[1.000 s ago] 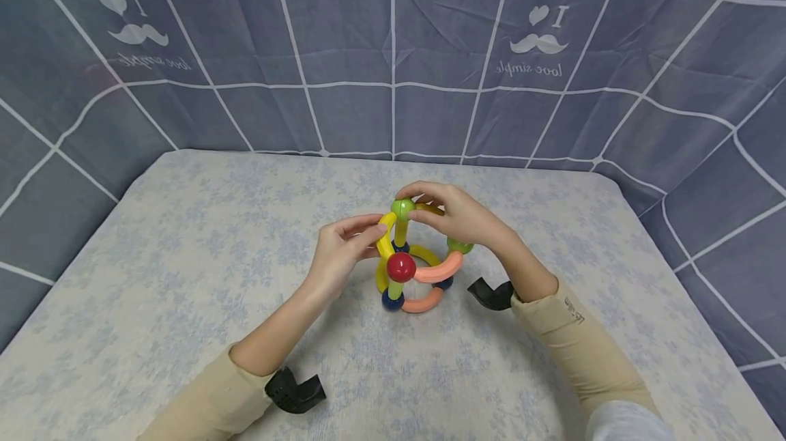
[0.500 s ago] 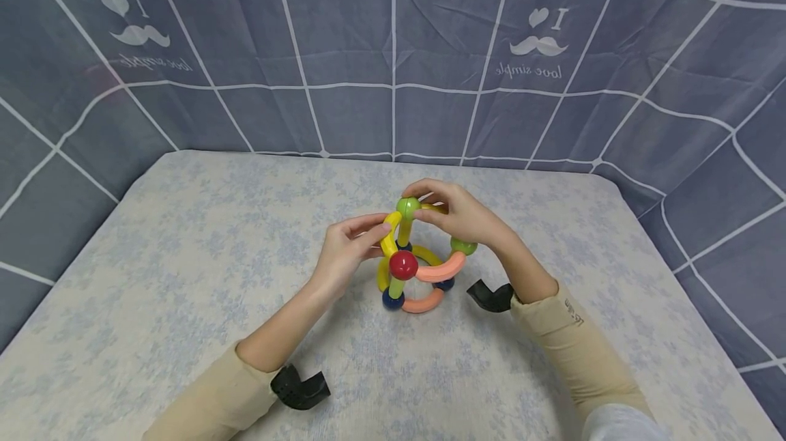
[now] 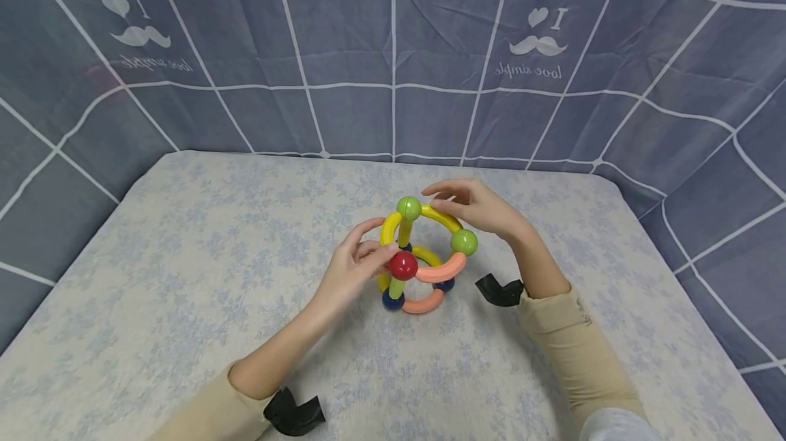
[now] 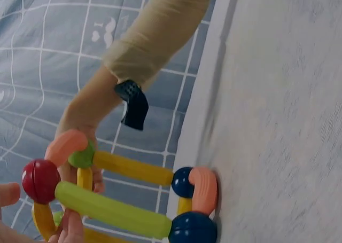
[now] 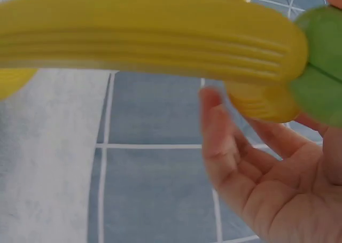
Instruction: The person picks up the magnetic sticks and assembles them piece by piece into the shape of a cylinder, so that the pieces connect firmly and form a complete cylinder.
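A toy frame of coloured balls and rods stands upright on the table. Its upper ring has a red ball [image 3: 403,265], two green balls [image 3: 464,242], yellow curved rods [image 3: 442,217] and a salmon curved rod [image 3: 442,269]. Dark blue balls [image 4: 193,228] form its base, and a light green rod [image 4: 112,210] rises to the red ball. My left hand [image 3: 355,265] is at the left yellow rod's lower end, thumb close beside the red ball, fingers under the rod; firm contact is unclear. My right hand [image 3: 482,210], fingers loosely bent, hovers by the rear yellow rod and holds nothing.
A pale, blue-patterned cloth covers the table [image 3: 245,222]. Behind it hangs a blue-grey curtain [image 3: 344,52] with white grid lines. Black curved pieces jut from the wrists, one by the left sleeve [image 3: 202,393], one by the right sleeve [image 3: 577,352].
My right hand has let go of the rear green ball and moved right. My left hand has slid down the yellow rod towards the red ball. The frame shifted slightly right, then stayed put.
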